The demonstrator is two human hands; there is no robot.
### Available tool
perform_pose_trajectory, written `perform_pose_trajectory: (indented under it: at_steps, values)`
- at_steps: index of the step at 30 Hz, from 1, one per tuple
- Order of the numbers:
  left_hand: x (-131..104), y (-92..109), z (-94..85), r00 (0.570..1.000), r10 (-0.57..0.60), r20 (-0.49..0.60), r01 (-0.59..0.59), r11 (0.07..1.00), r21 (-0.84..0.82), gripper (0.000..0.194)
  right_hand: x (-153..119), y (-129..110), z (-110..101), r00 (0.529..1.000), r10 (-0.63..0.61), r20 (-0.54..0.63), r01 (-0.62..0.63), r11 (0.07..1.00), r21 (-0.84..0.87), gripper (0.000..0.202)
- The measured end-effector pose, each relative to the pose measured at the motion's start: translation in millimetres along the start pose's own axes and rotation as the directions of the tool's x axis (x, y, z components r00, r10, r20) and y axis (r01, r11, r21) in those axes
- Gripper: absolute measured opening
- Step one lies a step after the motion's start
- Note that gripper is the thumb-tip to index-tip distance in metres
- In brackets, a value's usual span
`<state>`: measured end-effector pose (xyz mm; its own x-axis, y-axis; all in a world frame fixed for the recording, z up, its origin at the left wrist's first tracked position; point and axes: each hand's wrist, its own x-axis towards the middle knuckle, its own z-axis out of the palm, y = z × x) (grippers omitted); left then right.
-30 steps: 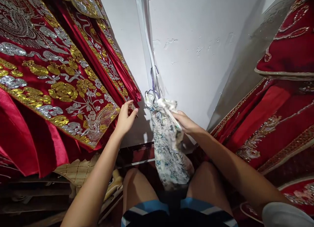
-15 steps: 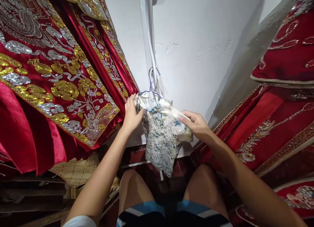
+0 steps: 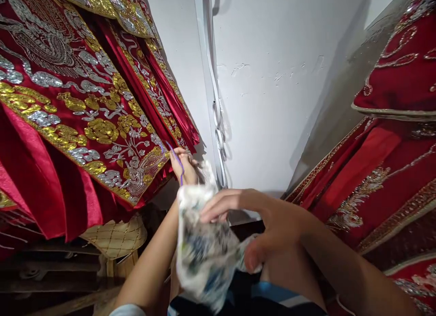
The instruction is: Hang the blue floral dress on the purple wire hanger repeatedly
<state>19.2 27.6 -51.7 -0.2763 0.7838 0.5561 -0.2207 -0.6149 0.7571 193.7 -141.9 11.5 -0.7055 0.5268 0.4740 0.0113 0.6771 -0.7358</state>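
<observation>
Above our lap, between the two arms, we have a patterned garment (image 3: pixel 207 252), pale with blue and green markings, its near part tilted and blurred. A purple hanger (image 3: pixel 181 168) goes with it, the hook rising past the cloth's upper edge. We judge the cloth light, thin and limp, likely a little slippery; it should fold and swing at any touch. The stiffer hanger looks the surer hold, at the neck below the hook, with a second pinch at the cloth's edge to keep it from sliding.

Our left grip (image 3: pixel 186 169) is curled just behind the hook; we can't make out whether it clasps hanger, cloth or neither. Our right grip (image 3: pixel 265 216) has fingers spread well away from the thumb, the fingertips over the front of the cloth, not closed around it.

Beyond stands the wall (image 3: pixel 265 125), with a pale strip (image 3: pixel 201 47) and hanging white loops (image 3: pixel 220 145). To our left hangs red embroidered cloth (image 3: pixel 102 129), to our right red beaded cloth (image 3: pixel 361 193). Below, striped shorts (image 3: pixel 272 294) show.
</observation>
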Motion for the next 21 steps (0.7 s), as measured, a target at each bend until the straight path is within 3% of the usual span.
perform_pose_trajectory:
  at_steps: [1, 3, 5, 7, 8, 10, 13, 15, 17, 19, 21]
  values:
    - [-8, 0, 5.5, 0.997, -0.066, -0.031, 0.062, 0.991, -0.118, 0.011, -3, 4, 5, 0.999, -0.021, -0.033, 0.019, 0.999, -0.050, 0.053]
    - [-23, 5, 16.1, 0.985, -0.163, 0.049, 0.171, 0.952, -0.255, 0.013, -12, 23, 6, 0.971, 0.044, -0.236, -0.098, 0.970, -0.221, 0.052]
    - [-32, 19, 24.5, 0.967, -0.200, 0.157, 0.239, 0.927, -0.290, 0.014, -22, 53, -1, 0.870, 0.185, -0.458, -0.355, 0.879, -0.319, 0.054]
    - [-35, 40, 29.6, 0.951, -0.204, 0.232, 0.270, 0.914, -0.303, 0.013, -33, 83, -7, 0.770, 0.355, -0.530, -0.543, 0.800, -0.253, 0.051]
    - [-35, 52, 30.9, 0.939, -0.213, 0.270, 0.296, 0.900, -0.320, 0.012, -38, 95, -9, 0.740, 0.404, -0.537, -0.579, 0.790, -0.204, 0.051]
    - [-33, 77, 31.9, 0.899, -0.248, 0.361, 0.383, 0.845, -0.373, 0.011, -46, 109, -8, 0.714, 0.427, -0.554, -0.567, 0.818, -0.101, 0.052]
    - [-30, 104, 32.1, 0.817, -0.308, 0.487, 0.530, 0.734, -0.424, 0.013, -55, 107, -4, 0.688, 0.403, -0.603, -0.466, 0.883, 0.058, 0.043]
    - [-28, 110, 33.2, 0.760, -0.349, 0.548, 0.608, 0.679, -0.411, 0.013, -61, 98, -5, 0.664, 0.468, -0.583, -0.405, 0.880, 0.246, 0.038]
    - [-28, 104, 34.6, 0.721, -0.377, 0.581, 0.639, 0.688, -0.345, 0.007, -69, 88, -12, 0.609, 0.542, -0.579, -0.332, 0.837, 0.435, 0.040]
    - [-31, 89, 33.7, 0.728, -0.373, 0.575, 0.586, 0.774, -0.240, 0.020, -77, 80, -23, 0.504, 0.555, -0.662, -0.234, 0.825, 0.514, 0.038]
    - [-36, 71, 26.7, 0.796, -0.333, 0.505, 0.445, 0.888, -0.115, 0.031, -83, 74, -38, 0.372, 0.496, -0.785, -0.148, 0.866, 0.478, 0.038]
